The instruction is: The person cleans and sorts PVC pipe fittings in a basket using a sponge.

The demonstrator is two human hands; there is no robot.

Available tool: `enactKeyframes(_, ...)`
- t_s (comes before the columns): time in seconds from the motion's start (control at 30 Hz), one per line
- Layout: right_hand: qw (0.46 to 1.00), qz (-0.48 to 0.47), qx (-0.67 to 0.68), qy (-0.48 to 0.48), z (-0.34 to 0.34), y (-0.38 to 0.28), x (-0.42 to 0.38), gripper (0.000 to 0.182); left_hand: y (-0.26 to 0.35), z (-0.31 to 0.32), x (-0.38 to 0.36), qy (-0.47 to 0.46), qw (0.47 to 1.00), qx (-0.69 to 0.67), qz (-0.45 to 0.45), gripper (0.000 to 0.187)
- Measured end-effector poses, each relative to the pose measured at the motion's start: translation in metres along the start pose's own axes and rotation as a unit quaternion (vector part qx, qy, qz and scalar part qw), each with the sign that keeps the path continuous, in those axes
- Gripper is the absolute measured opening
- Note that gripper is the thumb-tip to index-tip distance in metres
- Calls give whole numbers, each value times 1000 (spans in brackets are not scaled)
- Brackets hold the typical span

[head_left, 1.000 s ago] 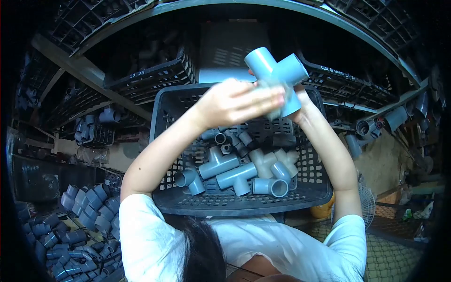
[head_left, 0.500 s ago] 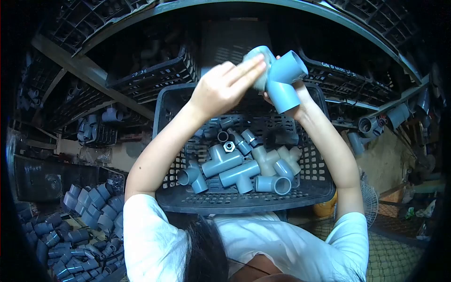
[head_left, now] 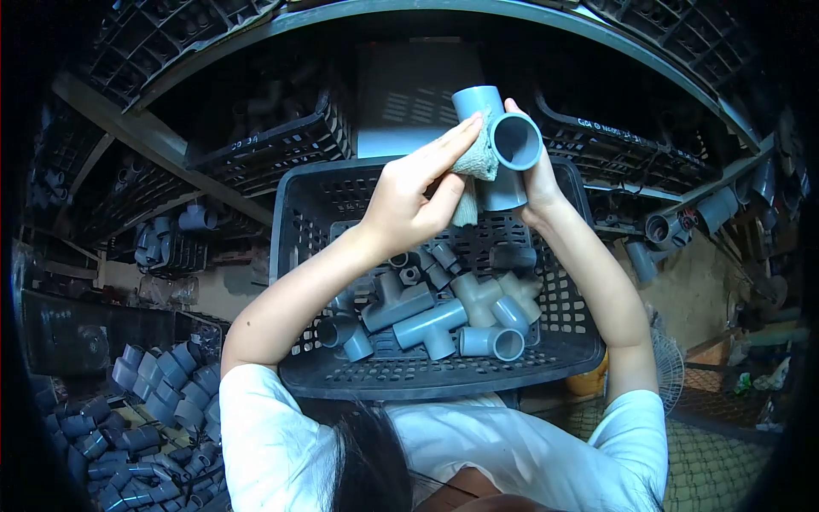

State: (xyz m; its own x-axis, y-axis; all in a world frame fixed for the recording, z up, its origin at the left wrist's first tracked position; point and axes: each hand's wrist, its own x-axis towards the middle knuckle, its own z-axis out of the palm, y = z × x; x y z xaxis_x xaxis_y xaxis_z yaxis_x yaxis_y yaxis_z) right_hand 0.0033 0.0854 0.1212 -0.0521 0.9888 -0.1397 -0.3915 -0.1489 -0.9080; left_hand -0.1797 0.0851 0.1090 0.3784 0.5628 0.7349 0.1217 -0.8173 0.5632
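At upper centre of the frame, the right hand (head_left: 536, 175) grips a grey tee (head_left: 503, 149) above the crate (head_left: 299, 213), while the left hand (head_left: 409, 200), fingers flat, presses a cloth (head_left: 478, 162) to it: wiping appears underway; turning the tee to an unwiped face likely comes next.

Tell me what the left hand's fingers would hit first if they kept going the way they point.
Probably the cloth they already press, then the grey pipe fitting behind it, held by the right hand; depth is hard to judge.
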Motion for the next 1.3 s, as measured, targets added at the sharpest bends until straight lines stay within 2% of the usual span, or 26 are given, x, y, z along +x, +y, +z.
enactKeyframes(0.03,999,11,-4,-40,-5,-1,2,66,1,-1,2,0,1000,0,0,53)
enactKeyframes(0.1,999,-2,-20,-40,-3,-1,0,65,2,-4,4,8,995,-97,-13,49)
enactKeyframes(0.13,998,-15,-37,-41,3,-3,-5,64,-1,-5,5,7,995,-97,-13,49)
enactKeyframes(0.17,998,-31,-54,5,13,-6,-16,57,-7,-7,6,2,993,-120,-20,48)
enactKeyframes(0.2,998,-29,-54,3,10,-3,-13,57,-8,-8,6,-2,989,-142,-27,47)
enactKeyframes(0.27,995,-78,-60,-7,-1,4,-3,47,-6,-11,7,-2,988,-147,-40,47)
enactKeyframes(0.3,989,-118,-92,-15,-1,-1,-6,41,-4,-17,8,-23,990,-139,-24,44)
enactKeyframes(0.33,989,-117,-92,-15,-2,-4,-6,41,-1,-22,10,-44,991,-130,-9,41)
enactKeyframes(0.4,979,-151,-132,-24,-6,-7,-4,42,1,-29,15,-38,996,-86,2,41)
enactKeyframes(0.47,975,-161,-151,-13,-8,-6,-4,45,-8,-30,15,-42,996,-66,-31,41)
enactKeyframes(0.53,951,-233,-203,28,-2,-7,-5,54,-14,-32,15,-27,999,-35,-28,45)
enactKeyframes(0.57,949,-226,-217,19,-6,-9,-4,63,-13,-33,14,-27,1000,-3,-14,44)
enactKeyframes(0.63,942,-233,-240,28,-3,-11,-7,62,-5,-34,15,-24,997,68,32,42)
enactKeyframes(0.73,921,-243,-302,49,-1,-10,-11,65,14,-30,13,-87,958,239,130,45)
enactKeyframes(0.8,898,-279,-325,100,2,-6,-10,67,8,-25,11,-83,946,281,136,47)
enactKeyframes(0.87,900,-274,-324,97,6,-8,-14,66,-2,-26,15,-62,917,373,125,47)
enactKeyframes(0.93,905,-272,-319,66,8,-8,-17,60,-5,-28,15,-57,912,382,139,47)
enactKeyframes(1.0,912,-282,-291,68,10,-7,-16,56,2,-24,11,-49,918,343,192,47)
enactKeyframes(1.07,919,-286,-263,73,8,-5,-16,53,9,-18,5,-85,890,387,225,48)
enactKeyframes(1.13,952,-225,-197,60,4,-6,-14,51,9,-22,13,-102,867,417,253,48)
enactKeyframes(1.23,956,-210,-193,63,8,-4,-15,51,-12,-21,15,-22,894,384,230,47)
enactKeyframes(1.3,959,-206,-185,61,7,-4,-15,52,-6,-21,11,-40,890,382,246,46)
